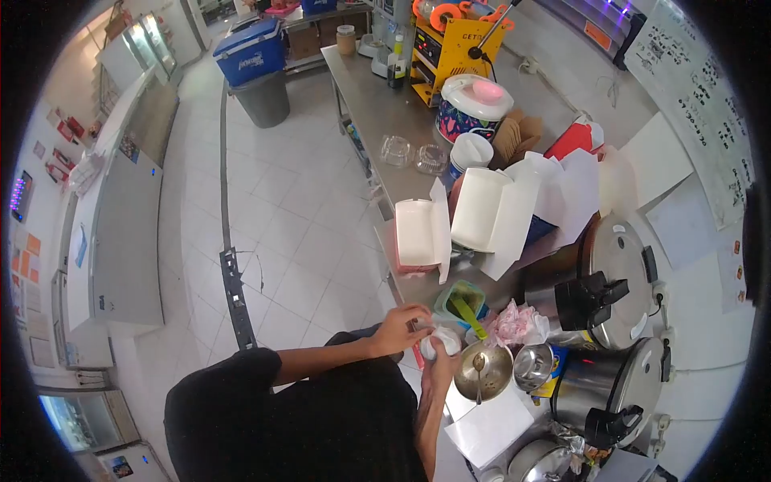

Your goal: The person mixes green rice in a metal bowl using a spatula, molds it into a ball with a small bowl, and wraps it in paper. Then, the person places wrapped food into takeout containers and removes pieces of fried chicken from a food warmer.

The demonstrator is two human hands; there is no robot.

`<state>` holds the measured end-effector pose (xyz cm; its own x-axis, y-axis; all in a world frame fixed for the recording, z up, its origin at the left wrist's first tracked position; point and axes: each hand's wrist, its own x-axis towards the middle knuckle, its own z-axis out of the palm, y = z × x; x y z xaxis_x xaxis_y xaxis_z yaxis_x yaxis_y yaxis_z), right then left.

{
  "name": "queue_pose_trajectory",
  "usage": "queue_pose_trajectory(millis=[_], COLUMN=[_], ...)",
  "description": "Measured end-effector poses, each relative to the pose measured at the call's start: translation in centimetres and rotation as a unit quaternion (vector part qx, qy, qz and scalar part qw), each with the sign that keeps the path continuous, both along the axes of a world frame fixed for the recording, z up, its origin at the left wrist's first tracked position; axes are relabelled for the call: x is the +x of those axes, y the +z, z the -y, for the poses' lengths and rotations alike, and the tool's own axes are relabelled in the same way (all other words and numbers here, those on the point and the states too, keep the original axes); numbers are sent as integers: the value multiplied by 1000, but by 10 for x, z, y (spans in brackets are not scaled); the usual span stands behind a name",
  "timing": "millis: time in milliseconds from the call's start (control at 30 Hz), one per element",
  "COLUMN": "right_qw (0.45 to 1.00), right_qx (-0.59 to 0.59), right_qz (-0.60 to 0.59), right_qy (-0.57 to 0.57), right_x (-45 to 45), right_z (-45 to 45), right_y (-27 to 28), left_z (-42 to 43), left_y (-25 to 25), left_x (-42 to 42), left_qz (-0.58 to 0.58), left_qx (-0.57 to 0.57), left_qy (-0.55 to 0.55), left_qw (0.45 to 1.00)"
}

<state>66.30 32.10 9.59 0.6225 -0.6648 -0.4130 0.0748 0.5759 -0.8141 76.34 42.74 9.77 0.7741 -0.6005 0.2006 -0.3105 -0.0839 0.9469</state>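
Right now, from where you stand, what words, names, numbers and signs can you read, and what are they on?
"GETO", I think, on the yellow machine; the letters are a bit blurry.
Blue cooler: white writing, too blurred to read.
Whiteboard: handwriting, too small and blurred.
Orange label: too small.
Orange papers on the wall: too small.

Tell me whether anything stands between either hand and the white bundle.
Nothing visible does. The right hand already holds the white bundle, and the left hand has its fingers right by it, with no object between. The plastic container and metal bowl sit off to the sides.
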Motion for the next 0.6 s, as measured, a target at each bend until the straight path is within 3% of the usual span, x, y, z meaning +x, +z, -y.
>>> queue_pose_trajectory(millis=[67, 200, 233, 400, 467, 533, 600], right_qw=[995, 983, 984, 988, 997, 999, 992], right_qx=[82, 165, 159, 137, 70, -37, -117], right_qz=[47, 69, 67, 64, 36, -18, -50], right_qy=[44, 45, 52, 34, -6, 3, 25], right_x=[19, 54, 61, 109, 132, 158, 184], right_z=[-7, -22, -24, -24, -18, -19, -14], right_y=[15, 33, 37, 55, 53, 68, 76], left_z=[-7, -24, -26, -6, 12, 21, 25], left_y=[-2, 19, 21, 37, 34, 46, 48], left_x=[7, 11, 16, 61, 86, 122, 154], left_qz=[29, -80, -45, -54, -132, -239, -424], left_qx=[-50, -34, -81, -89, -59, -48, -147], left_qy=[15, 46, 27, -26, 27, 5, -6], left_qw=[998, 995, 995, 994, 989, 970, 894])
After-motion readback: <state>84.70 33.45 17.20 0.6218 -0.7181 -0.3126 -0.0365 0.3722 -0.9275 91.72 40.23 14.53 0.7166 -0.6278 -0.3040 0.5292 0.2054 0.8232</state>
